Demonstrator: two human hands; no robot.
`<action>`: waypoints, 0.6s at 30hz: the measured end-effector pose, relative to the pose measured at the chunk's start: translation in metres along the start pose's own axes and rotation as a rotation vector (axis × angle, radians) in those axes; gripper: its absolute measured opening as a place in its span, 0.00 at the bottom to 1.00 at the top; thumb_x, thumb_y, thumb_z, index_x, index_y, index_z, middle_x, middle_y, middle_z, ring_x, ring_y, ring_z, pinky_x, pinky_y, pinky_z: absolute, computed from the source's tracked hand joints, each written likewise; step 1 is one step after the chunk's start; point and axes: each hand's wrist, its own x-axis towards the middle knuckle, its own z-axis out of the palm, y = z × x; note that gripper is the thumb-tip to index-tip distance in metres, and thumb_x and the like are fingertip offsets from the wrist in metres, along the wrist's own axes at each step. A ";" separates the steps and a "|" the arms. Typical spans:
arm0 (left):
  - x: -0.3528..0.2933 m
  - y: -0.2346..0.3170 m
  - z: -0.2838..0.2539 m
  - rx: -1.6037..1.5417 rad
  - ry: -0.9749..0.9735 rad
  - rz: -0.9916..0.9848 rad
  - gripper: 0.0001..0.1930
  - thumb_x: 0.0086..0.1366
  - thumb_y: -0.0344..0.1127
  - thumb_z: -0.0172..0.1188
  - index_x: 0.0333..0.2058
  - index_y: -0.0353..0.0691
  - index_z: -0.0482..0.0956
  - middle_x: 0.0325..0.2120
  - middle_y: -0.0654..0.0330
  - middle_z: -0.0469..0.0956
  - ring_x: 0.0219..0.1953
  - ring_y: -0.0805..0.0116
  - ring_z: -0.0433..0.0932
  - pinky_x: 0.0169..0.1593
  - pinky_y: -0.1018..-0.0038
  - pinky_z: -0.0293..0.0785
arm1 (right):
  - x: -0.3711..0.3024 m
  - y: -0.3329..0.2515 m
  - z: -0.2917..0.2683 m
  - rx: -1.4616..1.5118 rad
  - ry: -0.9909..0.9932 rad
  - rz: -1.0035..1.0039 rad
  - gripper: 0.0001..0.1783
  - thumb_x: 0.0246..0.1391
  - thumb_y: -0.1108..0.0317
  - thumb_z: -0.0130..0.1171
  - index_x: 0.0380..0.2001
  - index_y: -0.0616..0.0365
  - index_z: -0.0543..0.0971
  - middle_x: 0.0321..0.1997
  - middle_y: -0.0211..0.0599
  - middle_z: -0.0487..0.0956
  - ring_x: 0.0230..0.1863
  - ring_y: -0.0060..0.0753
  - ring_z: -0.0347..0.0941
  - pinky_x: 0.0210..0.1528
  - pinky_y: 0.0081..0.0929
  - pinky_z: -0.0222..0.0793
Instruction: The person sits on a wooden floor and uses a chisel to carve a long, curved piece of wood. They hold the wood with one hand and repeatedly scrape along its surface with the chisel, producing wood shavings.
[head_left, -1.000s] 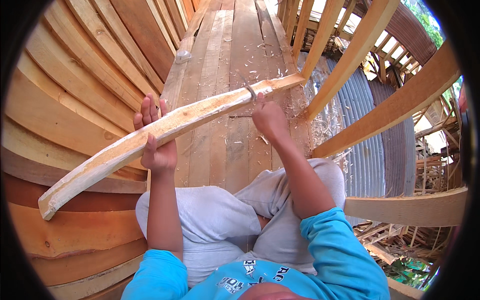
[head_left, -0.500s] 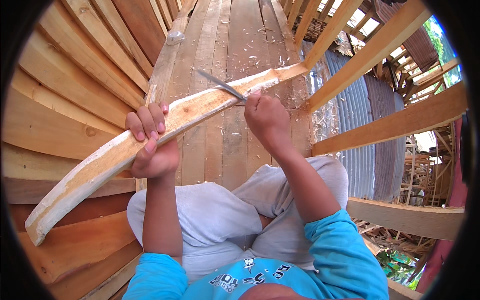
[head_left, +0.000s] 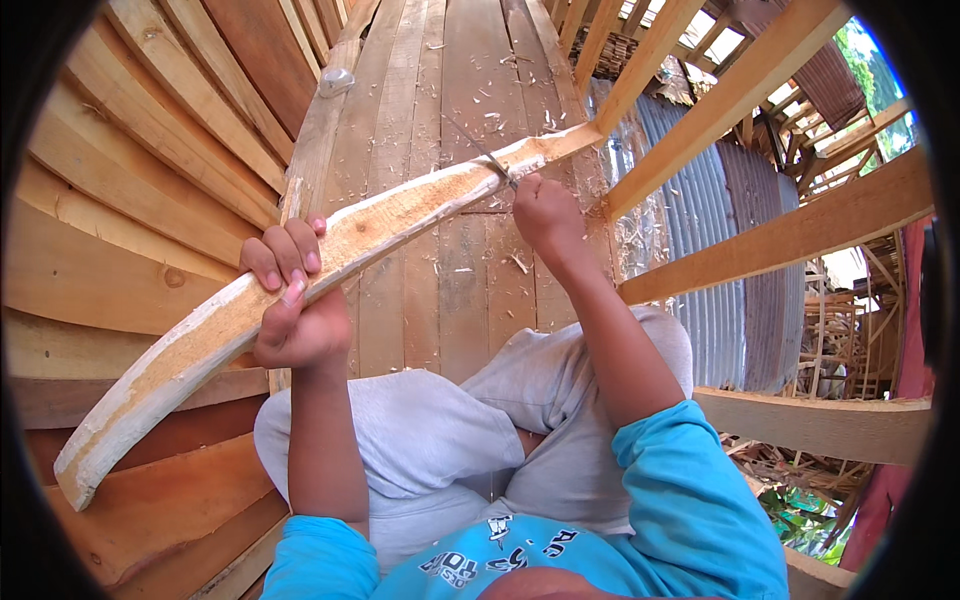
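Note:
A long curved piece of wood (head_left: 385, 220), tan on top with whitish edges, slants from the lower left up to the right. My left hand (head_left: 297, 290) is closed around it left of its middle, fingers over the far edge and thumb on the near side. In my right hand (head_left: 548, 215) is a knife (head_left: 484, 153), held in a fist just off the near edge. Its thin blade crosses the top of the wood close to the narrow far end. The knife's handle is hidden inside the fist.
Wooden planks (head_left: 150, 220) line the left side. Wood shavings (head_left: 518, 263) lie scattered over the board floor (head_left: 385, 320). A clear plastic object (head_left: 336, 81) sits at the far left. Slanted wooden bars (head_left: 780, 235) stand on the right before corrugated metal sheets (head_left: 690, 220).
My right hand and the knife have slid along the wood toward its far right end. The blade now shows more edge-on. My left hand keeps its grip.

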 end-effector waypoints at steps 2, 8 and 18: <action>0.000 0.003 -0.004 0.002 0.000 -0.001 0.14 0.43 0.33 0.56 0.27 0.51 0.59 0.22 0.69 0.59 0.32 0.72 0.62 0.59 0.63 0.57 | -0.021 -0.018 0.000 0.005 -0.034 -0.010 0.33 0.64 0.54 0.35 0.21 0.69 0.81 0.26 0.64 0.78 0.33 0.69 0.77 0.42 0.59 0.70; -0.002 0.000 -0.001 -0.013 -0.001 0.010 0.14 0.45 0.34 0.58 0.27 0.51 0.60 0.22 0.69 0.60 0.32 0.72 0.62 0.58 0.64 0.58 | 0.014 0.014 -0.002 -0.078 0.011 0.115 0.33 0.65 0.54 0.34 0.25 0.68 0.82 0.28 0.63 0.80 0.36 0.68 0.78 0.43 0.58 0.71; 0.000 0.001 -0.002 -0.014 0.004 0.015 0.14 0.45 0.34 0.58 0.26 0.50 0.60 0.21 0.69 0.60 0.31 0.72 0.62 0.58 0.63 0.57 | -0.019 -0.021 0.006 -0.020 -0.104 0.008 0.31 0.63 0.56 0.36 0.25 0.72 0.80 0.32 0.72 0.76 0.40 0.71 0.75 0.48 0.58 0.67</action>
